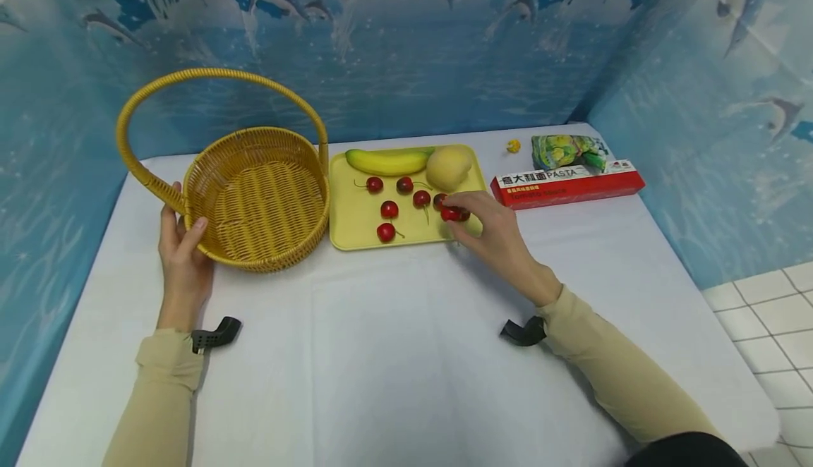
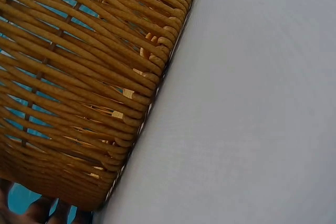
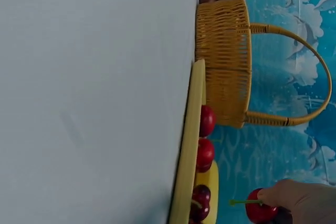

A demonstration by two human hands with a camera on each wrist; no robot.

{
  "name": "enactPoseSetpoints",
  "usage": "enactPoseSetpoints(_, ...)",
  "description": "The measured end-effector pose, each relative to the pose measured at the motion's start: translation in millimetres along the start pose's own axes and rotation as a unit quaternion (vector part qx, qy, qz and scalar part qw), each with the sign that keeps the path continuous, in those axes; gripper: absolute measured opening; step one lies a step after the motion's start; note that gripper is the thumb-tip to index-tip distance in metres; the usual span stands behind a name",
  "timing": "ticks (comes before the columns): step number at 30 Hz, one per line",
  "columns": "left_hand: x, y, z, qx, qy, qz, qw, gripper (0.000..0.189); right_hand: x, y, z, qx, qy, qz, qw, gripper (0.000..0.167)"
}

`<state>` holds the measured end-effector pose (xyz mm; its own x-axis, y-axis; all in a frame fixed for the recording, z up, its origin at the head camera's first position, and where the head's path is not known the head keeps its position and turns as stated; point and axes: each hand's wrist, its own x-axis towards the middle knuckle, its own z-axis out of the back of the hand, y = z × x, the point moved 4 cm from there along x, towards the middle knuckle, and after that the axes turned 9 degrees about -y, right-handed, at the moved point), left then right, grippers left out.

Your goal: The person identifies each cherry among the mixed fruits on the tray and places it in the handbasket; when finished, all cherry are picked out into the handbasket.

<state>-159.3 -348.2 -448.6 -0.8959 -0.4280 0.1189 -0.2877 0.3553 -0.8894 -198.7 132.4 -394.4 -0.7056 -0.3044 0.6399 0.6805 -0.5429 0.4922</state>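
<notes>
My left hand (image 1: 184,262) grips the left side of a yellow wicker basket (image 1: 257,199), thumb at the rim near the handle's base. In the left wrist view the woven basket wall (image 2: 79,77) rises beside the cloth, with fingertips at the lower left. Over the right end of a yellow tray (image 1: 356,234), my right hand (image 1: 489,231) pinches a red cherry (image 3: 261,211) with a green stem; a darker one shows just behind it. Several more cherries (image 1: 389,209) lie on the tray, with a banana (image 1: 387,163) and a lemon (image 1: 448,167) along its back.
Right of the tray lies a red pasta box (image 1: 571,186), with a green vegetable-print packet (image 1: 565,151) behind it. A small yellow piece (image 1: 513,146) sits near the back edge. White cloth (image 1: 381,354) covers the table; a blue dolphin-print curtain (image 1: 394,65) hangs behind it.
</notes>
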Motion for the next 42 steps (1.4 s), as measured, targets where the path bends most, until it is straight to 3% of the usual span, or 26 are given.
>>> enactPoseSetpoints(8,1.1,1.9,-1.2,0.0,0.001,0.008,1.0,0.066,47.9,43,-17,0.033,-0.013,0.053,0.9979,0.036)
enactPoseSetpoints(14,2.6,0.2,0.7,-0.007,-0.008,-0.002,0.9999,0.064,76.5,80,-45,0.072,0.003,0.089,0.9935,0.037)
enactPoseSetpoints(28,3.5,2.3,1.3,-0.014,-0.008,-0.008,0.9998,0.065,101.1,125,-115,0.126,0.056,0.075,0.9876,0.034)
enactPoseSetpoints(34,4.9,6.1,1.4,-0.009,-0.004,-0.016,0.9998,0.065,104.6,122,-131,0.11,0.082,0.033,0.99,0.046)
enactPoseSetpoints(42,4.2,2.5,0.4,0.012,-0.003,-0.017,0.9998,0.066,81.6,86,-109,0.103,0.047,-0.011,0.9935,0.042)
